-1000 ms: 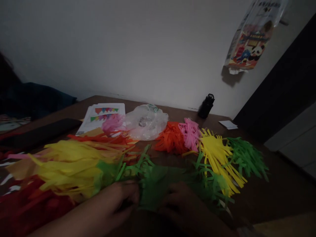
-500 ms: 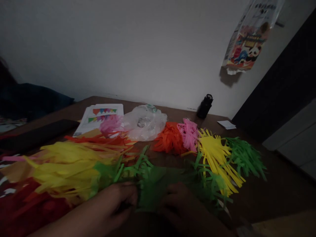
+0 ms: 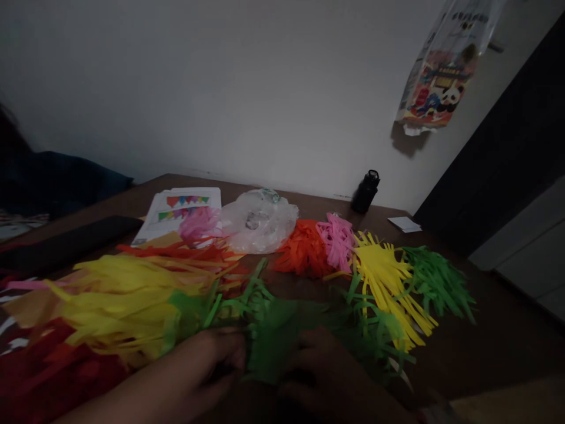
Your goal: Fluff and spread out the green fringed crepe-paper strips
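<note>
A green fringed tissue-paper piece [image 3: 276,333] lies on the brown table [image 3: 485,347] right in front of me. My left hand [image 3: 207,368] is closed on its left edge, fingers curled around the paper. Pressing on its right part, my right hand [image 3: 322,377] has bent fingers pinching the green paper. To the left lie long yellow fringes [image 3: 119,306], orange-red fringes [image 3: 185,253] and a red sheet [image 3: 53,377]. Further right sit finished tassels: orange [image 3: 304,247], pink [image 3: 339,238], yellow [image 3: 388,277] and green [image 3: 436,280]. The light is dim.
A crumpled clear plastic bag [image 3: 258,221], a printed sheet with bunting pictures [image 3: 180,206] and a black bottle [image 3: 365,191] stand toward the wall. A dark flat object [image 3: 66,241] lies far left. A printed bag [image 3: 445,70] hangs on the wall. A white slip [image 3: 404,224] lies at right.
Both hands stay on the green paper with only slight shifts of the fingers. The view has drifted a little.
</note>
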Demonstrator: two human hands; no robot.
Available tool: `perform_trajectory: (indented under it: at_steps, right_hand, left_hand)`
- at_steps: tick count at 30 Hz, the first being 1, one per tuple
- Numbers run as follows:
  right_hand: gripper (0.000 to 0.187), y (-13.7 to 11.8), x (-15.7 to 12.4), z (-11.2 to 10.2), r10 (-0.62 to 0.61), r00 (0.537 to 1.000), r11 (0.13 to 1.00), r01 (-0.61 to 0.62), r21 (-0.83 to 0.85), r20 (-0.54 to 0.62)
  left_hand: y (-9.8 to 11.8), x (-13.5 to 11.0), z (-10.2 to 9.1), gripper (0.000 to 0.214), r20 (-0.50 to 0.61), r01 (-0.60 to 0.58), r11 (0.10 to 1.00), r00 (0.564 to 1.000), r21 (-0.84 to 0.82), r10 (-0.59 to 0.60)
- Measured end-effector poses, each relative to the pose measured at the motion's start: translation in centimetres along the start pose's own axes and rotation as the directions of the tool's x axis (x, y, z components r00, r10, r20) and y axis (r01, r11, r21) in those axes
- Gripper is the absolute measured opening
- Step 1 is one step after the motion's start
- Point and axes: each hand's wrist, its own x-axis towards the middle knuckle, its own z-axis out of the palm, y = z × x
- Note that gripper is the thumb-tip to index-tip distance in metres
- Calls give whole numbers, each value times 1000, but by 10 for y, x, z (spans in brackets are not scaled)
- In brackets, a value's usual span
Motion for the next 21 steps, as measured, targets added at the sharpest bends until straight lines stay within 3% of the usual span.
perform_trajectory:
  at_steps: [16,21]
  right_hand:
    - [6,2,-2,2,-2,999,995,6,-104,38]
    - [5,8,0,13,-146,989,925,126,-359,-30]
  left_hand:
    - [2,0,-1,17,32,26,998,999,55,-28]
    - [5,-2,2,18,7,-14,995,1000,97,13]
